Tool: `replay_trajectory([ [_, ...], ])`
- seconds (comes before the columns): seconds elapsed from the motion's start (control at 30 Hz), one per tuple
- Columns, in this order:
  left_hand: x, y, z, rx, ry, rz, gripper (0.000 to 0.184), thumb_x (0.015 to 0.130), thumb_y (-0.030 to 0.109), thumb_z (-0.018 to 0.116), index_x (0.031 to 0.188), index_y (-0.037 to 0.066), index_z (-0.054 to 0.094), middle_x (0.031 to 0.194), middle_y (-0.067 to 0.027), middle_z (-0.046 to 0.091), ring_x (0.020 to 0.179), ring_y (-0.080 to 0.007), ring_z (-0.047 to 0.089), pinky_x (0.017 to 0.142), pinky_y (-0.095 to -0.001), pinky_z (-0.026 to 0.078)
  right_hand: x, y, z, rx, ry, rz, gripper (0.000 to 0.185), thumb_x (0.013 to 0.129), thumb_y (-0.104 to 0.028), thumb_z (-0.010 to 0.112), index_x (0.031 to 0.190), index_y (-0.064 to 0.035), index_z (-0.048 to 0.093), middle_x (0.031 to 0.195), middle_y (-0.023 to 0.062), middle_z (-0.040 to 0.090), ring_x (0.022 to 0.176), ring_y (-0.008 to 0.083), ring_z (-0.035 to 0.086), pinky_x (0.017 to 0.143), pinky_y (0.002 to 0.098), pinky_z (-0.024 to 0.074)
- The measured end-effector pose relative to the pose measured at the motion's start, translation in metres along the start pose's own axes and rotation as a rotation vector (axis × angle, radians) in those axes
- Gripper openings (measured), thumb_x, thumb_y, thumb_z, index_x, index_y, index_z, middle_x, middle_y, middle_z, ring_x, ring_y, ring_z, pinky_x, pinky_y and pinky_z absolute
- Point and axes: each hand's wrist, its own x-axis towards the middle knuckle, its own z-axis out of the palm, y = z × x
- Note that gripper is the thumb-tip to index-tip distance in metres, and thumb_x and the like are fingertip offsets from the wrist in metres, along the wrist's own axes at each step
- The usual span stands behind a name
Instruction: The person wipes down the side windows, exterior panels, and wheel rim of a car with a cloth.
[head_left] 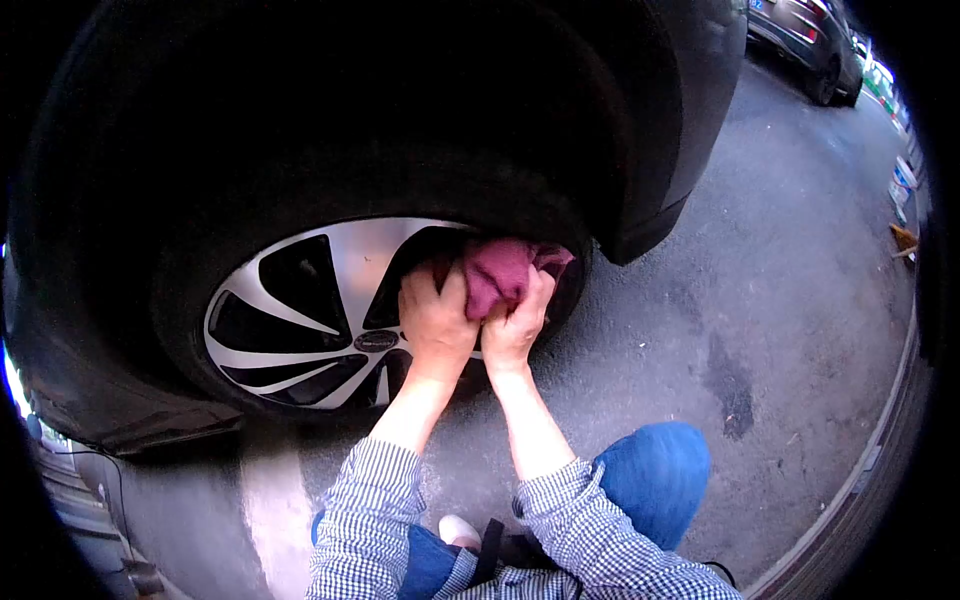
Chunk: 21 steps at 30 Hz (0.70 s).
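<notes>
A bunched pink-purple cloth [498, 272] lies against the upper right part of a car wheel's silver alloy rim [355, 262]. My right hand [517, 318] is closed on the cloth's right and lower side. On its left side my left hand [437, 312] is closed too, its thumb along the cloth and its fingertips partly hidden towards the dark gap between the spokes. Both hands are close together, right of the hub cap [377, 341]. The cloth covers part of the rim's edge, and a loose corner of it sticks out to the right.
The dark tyre [180, 320] and the car's wheel arch [655, 190] surround the wheel closely. Grey pavement [790, 300] with a dark stain stretches to the right. Another parked car [805, 40] stands at the top right. My bent knee [655, 480] is below my right forearm.
</notes>
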Motion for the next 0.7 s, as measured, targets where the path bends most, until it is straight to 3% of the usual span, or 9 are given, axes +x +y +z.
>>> replay_trajectory([
  [0.13,-0.023,-0.008,0.016,0.182,0.024,0.205,0.033,0.069,0.024,0.063,0.102,0.019,0.064,0.103,-0.0159,0.051,0.093,-0.0350,0.052,0.071,-0.0446,0.046,-0.025,0.042,0.004,-0.089,0.080,-0.081,0.034,0.080,-0.022,0.062,0.107,-0.0021,0.052,0.098,0.0194,0.055,0.089,0.0413,0.054,0.076,0.0443,0.0450],
  [0.17,-0.030,-0.004,0.019,0.249,0.077,0.270,0.033,0.069,0.020,0.064,0.101,0.019,0.065,0.102,-0.0147,0.050,0.092,-0.0344,0.051,0.071,-0.0437,0.045,-0.038,0.045,0.008,0.062,0.111,0.291,0.033,0.079,-0.022,0.064,0.103,-0.0016,0.053,0.097,0.0190,0.055,0.088,0.0408,0.054,0.076,0.0434,0.0448],
  [0.23,-0.034,-0.007,0.025,0.227,0.124,0.309,0.032,0.069,0.019,0.060,0.100,0.022,0.065,0.104,-0.0122,0.047,0.092,-0.0320,0.049,0.072,-0.0440,0.045,-0.038,0.042,0.009,0.010,0.088,0.253,0.033,0.077,-0.021,0.066,0.100,-0.0013,0.052,0.096,0.0186,0.055,0.088,0.0388,0.054,0.077,0.0428,0.0445],
  [0.4,-0.051,-0.018,0.015,0.157,0.020,0.329,0.036,0.067,0.015,0.060,0.103,0.019,0.062,0.105,-0.0123,0.049,0.091,-0.0319,0.050,0.072,-0.0438,0.045,-0.079,0.045,0.014,0.222,0.121,0.483,0.052,0.079,-0.021,0.066,0.123,0.0012,0.046,0.120,0.0207,0.055,0.113,0.0328,0.052,0.095,0.0399,0.0401],
  [0.43,-0.065,-0.028,0.011,0.144,-0.089,0.266,0.036,0.068,0.014,0.062,0.103,0.017,0.062,0.105,-0.0138,0.051,0.090,-0.0334,0.051,0.072,-0.0441,0.046,-0.091,0.039,0.010,0.183,-0.005,0.466,0.054,0.080,-0.022,0.065,0.126,0.0003,0.045,0.125,0.0201,0.054,0.115,0.0301,0.051,0.097,0.0391,0.0388],
  [0.5,-0.092,-0.047,-0.011,0.184,-0.355,0.029,0.033,0.070,0.016,0.061,0.103,0.014,0.061,0.104,-0.0144,0.054,0.092,-0.0347,0.054,0.073,-0.0434,0.047,-0.116,0.023,0.006,0.011,-0.291,0.625,0.041,0.083,-0.024,0.059,0.118,-0.0036,0.050,0.118,0.0231,0.055,0.107,0.0390,0.055,0.089,0.0428,0.0432],
  [0.57,-0.118,-0.076,-0.029,0.148,-0.343,-0.172,0.031,0.073,0.015,0.062,0.104,0.012,0.061,0.104,-0.0164,0.054,0.094,-0.0372,0.055,0.074,-0.0448,0.048,-0.135,0.013,0.001,-0.087,-0.644,0.627,0.035,0.079,-0.017,0.058,0.112,-0.0052,0.053,0.110,0.0221,0.056,0.102,0.0414,0.055,0.085,0.0459,0.0444],
  [0.63,-0.124,-0.083,-0.046,0.090,-0.318,-0.519,0.031,0.074,0.017,0.064,0.104,0.009,0.060,0.105,-0.0204,0.053,0.098,-0.0397,0.053,0.079,-0.0446,0.046,-0.143,-0.013,0.004,0.045,-0.522,0.384,0.038,0.076,-0.014,0.058,0.112,-0.0058,0.052,0.108,0.0198,0.056,0.099,0.0394,0.056,0.082,0.0462,0.0451],
  [0.7,-0.115,-0.084,-0.055,-0.005,-0.054,-0.382,0.035,0.074,0.011,0.065,0.107,0.006,0.057,0.110,-0.0216,0.051,0.100,-0.0391,0.053,0.084,-0.0430,0.046,-0.129,-0.034,0.012,0.153,-0.521,0.341,0.040,0.074,-0.011,0.059,0.113,-0.0059,0.051,0.106,0.0184,0.054,0.096,0.0385,0.056,0.081,0.0457,0.0459],
])
